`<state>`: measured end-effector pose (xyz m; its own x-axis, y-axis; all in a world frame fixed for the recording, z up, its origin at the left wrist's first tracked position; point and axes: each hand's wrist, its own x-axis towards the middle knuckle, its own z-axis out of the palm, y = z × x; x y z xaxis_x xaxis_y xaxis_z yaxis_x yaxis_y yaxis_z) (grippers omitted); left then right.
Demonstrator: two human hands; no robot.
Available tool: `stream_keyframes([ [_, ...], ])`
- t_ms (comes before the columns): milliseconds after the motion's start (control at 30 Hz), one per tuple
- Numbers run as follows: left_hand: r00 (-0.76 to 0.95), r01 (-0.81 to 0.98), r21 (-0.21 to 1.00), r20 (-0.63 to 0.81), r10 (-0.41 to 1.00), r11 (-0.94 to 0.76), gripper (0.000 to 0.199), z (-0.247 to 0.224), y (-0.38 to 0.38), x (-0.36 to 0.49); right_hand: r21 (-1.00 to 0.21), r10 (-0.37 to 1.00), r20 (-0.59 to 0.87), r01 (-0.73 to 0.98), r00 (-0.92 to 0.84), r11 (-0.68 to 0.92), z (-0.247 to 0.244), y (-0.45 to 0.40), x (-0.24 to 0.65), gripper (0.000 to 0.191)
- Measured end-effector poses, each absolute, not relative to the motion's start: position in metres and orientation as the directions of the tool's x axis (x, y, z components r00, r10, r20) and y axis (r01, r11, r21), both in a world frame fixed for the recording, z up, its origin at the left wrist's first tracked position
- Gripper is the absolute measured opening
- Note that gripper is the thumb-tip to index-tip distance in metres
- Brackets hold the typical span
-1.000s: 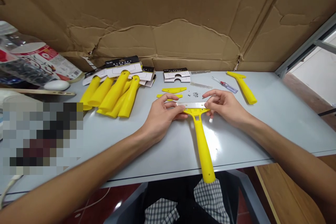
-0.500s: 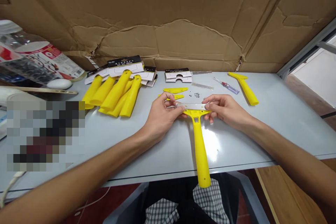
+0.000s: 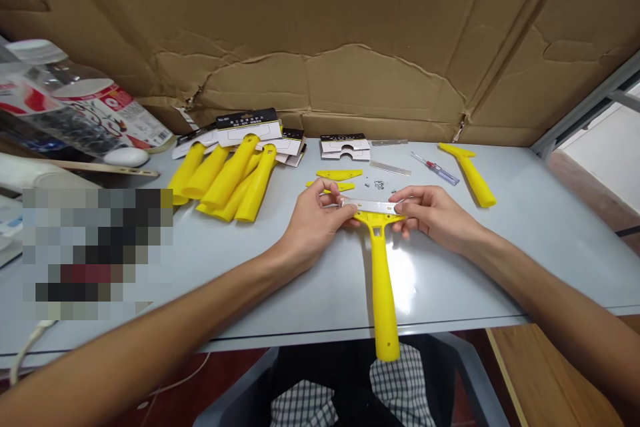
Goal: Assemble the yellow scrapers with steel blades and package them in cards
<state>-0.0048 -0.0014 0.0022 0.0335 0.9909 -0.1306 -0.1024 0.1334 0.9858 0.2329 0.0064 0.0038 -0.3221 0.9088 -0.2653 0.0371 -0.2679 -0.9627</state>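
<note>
The left hand (image 3: 314, 225) and right hand (image 3: 434, 217) hold a thin metal blade (image 3: 371, 207) in a narrow pinch against a yellow scraper (image 3: 377, 218), whose long handle (image 3: 383, 300) pokes past the front edge of the table (image 3: 550, 260).

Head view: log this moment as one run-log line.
left hand: pinches end of steel blade | right hand: pinches other end | blade: lies across yellow plastic scraper head | nearby: small screws, screwdriver

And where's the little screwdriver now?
In the head view, the small screwdriver lies near the far edge of the grey table, right of a steel strip and left of a loose yellow scraper.
</note>
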Motion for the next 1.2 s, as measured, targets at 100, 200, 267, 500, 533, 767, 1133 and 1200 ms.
stream_keyframes([
  [100, 0.040, -0.101, 0.986, -0.126, 0.991, 0.129, 0.039, 0.003, -0.002, -0.004, -0.965, 0.914, -0.257, 0.024, -0.313, -0.263, 0.006, 0.006, 0.233, 0.033],
  [200, 0.056, -0.111, 0.984, -0.132, 0.990, 0.137, 0.038, 0.002, -0.003, -0.003, -0.972, 0.932, -0.231, 0.037, -0.280, -0.230, 0.004, 0.007, 0.232, 0.033],
  [267, 0.087, -0.100, 0.984, -0.140, 0.986, 0.149, 0.037, 0.001, -0.001, -0.004, -0.977, 0.942, -0.213, 0.045, -0.259, -0.208, 0.001, 0.007, 0.233, 0.032],
  [500, 0.185, 0.187, 0.981, 0.018, 0.983, -0.053, 0.015, 0.009, 0.029, -0.031, -0.980, 0.958, -0.196, 0.022, -0.210, -0.195, -0.004, 0.012, 0.242, 0.029],
  [533, 0.134, 0.286, 0.942, 0.140, 0.981, -0.173, 0.013, 0.009, 0.035, -0.038, -0.980, 0.960, -0.196, 0.018, -0.200, -0.197, -0.004, 0.012, 0.244, 0.028],
  [767, 0.324, 0.638, 0.594, 0.370, 0.871, -0.490, 0.017, -0.005, 0.065, -0.068, -0.980, 0.960, -0.197, 0.003, -0.200, -0.201, -0.005, 0.015, 0.248, 0.029],
  [1133, 0.484, 0.795, 0.294, 0.220, 0.847, -0.531, 0.032, -0.006, 0.069, -0.075, -0.981, 0.962, -0.195, 0.010, -0.189, -0.196, -0.006, 0.017, 0.250, 0.030],
  [1200, 0.505, 0.802, 0.265, 0.176, 0.845, -0.534, 0.033, -0.002, 0.069, -0.076, -0.979, 0.961, -0.201, 0.009, -0.188, -0.203, -0.007, 0.016, 0.250, 0.029],
])
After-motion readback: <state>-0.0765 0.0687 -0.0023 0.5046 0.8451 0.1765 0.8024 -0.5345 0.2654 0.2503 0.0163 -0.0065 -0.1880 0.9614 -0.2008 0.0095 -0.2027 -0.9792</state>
